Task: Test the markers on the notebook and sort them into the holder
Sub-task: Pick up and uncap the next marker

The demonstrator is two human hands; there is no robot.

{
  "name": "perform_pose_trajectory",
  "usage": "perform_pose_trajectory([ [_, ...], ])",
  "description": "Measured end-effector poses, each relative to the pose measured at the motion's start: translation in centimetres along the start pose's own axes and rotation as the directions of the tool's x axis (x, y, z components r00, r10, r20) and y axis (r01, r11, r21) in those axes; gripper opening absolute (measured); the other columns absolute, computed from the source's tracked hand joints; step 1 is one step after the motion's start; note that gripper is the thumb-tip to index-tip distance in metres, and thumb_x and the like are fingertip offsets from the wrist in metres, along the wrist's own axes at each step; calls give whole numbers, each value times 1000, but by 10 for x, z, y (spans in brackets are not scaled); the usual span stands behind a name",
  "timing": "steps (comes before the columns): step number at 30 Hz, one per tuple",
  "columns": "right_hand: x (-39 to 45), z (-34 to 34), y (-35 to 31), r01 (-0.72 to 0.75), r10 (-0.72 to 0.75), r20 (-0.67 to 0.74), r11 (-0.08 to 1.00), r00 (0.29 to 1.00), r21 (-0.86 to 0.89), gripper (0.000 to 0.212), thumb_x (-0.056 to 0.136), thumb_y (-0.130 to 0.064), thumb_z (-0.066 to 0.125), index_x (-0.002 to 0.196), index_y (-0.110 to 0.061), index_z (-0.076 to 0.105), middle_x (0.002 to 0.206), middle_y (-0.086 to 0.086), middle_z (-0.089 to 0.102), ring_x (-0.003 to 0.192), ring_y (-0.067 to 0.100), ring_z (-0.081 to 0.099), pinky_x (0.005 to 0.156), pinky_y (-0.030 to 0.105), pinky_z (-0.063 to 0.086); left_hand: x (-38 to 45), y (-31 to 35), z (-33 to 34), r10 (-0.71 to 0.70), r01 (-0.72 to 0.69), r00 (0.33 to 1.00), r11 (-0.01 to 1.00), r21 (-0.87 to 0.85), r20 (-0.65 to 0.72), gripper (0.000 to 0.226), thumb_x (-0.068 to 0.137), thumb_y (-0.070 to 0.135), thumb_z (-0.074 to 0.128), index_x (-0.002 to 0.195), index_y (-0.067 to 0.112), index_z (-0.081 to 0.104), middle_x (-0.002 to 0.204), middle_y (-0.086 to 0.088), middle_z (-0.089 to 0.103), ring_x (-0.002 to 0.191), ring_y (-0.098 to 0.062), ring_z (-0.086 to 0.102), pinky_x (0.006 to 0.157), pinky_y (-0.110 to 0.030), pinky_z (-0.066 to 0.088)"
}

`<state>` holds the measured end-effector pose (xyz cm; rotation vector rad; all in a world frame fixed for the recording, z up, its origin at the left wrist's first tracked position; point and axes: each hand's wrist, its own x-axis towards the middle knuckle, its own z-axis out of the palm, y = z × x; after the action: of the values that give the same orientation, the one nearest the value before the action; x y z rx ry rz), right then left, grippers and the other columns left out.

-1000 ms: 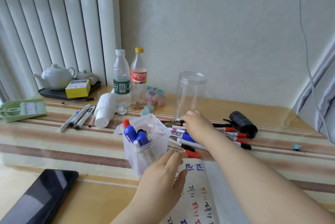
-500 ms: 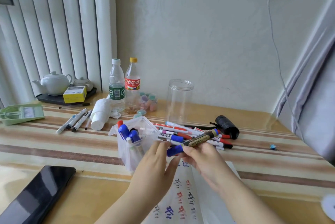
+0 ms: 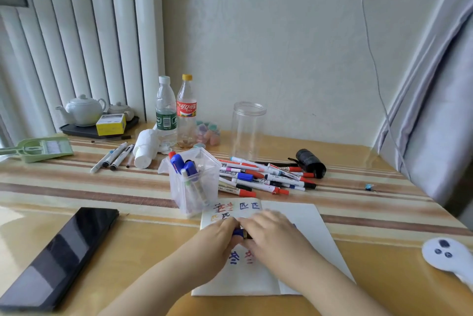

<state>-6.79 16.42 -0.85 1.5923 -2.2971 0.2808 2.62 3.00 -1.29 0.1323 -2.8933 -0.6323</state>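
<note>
Just above the open white notebook (image 3: 294,251), both hands meet around one marker with a blue cap (image 3: 239,232); only a short blue piece and a dark band of it show between them. The left hand (image 3: 217,241) curls its fingers over the blue cap end, and the right hand (image 3: 271,233) wraps the rest of the barrel, which is hidden. The page carries red, blue and orange test scribbles. Touching the notebook's far left corner stands the clear plastic square holder (image 3: 199,187), with blue-capped and red-capped markers upright in it. Right of the holder lies a loose pile of white markers (image 3: 266,177). Behind the pile stands a clear empty jar (image 3: 247,128). A black tablet (image 3: 61,254) lies at the near left on the striped table (image 3: 102,187).
</note>
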Motion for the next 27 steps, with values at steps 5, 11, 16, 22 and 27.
perform_pose_trajectory([
  [5, 0, 0, -12, 97, -88, 105, 992, 991, -81, 64, 83, -49, 18, 123, -22, 60, 72, -8, 65, 61, 13, 63, 46, 24, 29, -12, -6, -9, 75, -72, 995, 997, -42, 73, 20, 99, 26, 32, 104, 15, 48, 90, 7, 51, 76, -11, 44, 62, -13, 33],
  [11, 5, -10, -9, 91, -85, 212, 996, 974, -21, 71, 82, -61, -3, 148, -39, 16, 90, 3, 65, 79, 28, 62, 52, 31, 33, -14, -18, -15, 80, -78, 996, 996, -46, 42, 21, 99, 30, 33, 103, 18, 50, 95, 0, 61, 74, -12, 46, 65, -23, 35],
  [16, 10, -29, -4, -300, 203, 362, 924, 910, 235, 60, 96, -41, 33, 146, -31, 1, 79, 0, 57, 71, 21, 56, 64, 34, 43, -11, -27, -18, -79, 75, 995, 996, -52, -67, 17, 98, 33, 32, 91, 23, 43, 87, 6, 51, 77, -13, 48, 65, -24, 35],
  [22, 25, -33, 18, -492, 330, 375, 431, 866, 757, 27, 100, -9, 34, 113, -33, 34, 99, 5, 65, 68, 10, 57, 70, 26, 52, -4, -32, -20, -119, 111, 982, 992, -64, -149, 24, 98, 30, 32, 110, 17, 49, 107, 1, 53, 92, -15, 50, 80, -22, 39],
  [27, 40, -25, 16, -345, 356, 489, -397, 796, 850, 28, 100, -3, 32, 106, -1, 59, 81, 22, 66, 57, 16, 58, 56, 24, 55, 7, -29, -11, -69, 68, 984, 998, -12, -166, 25, 97, 32, 35, 113, 18, 48, 108, 2, 50, 88, -12, 49, 77, -22, 42],
])
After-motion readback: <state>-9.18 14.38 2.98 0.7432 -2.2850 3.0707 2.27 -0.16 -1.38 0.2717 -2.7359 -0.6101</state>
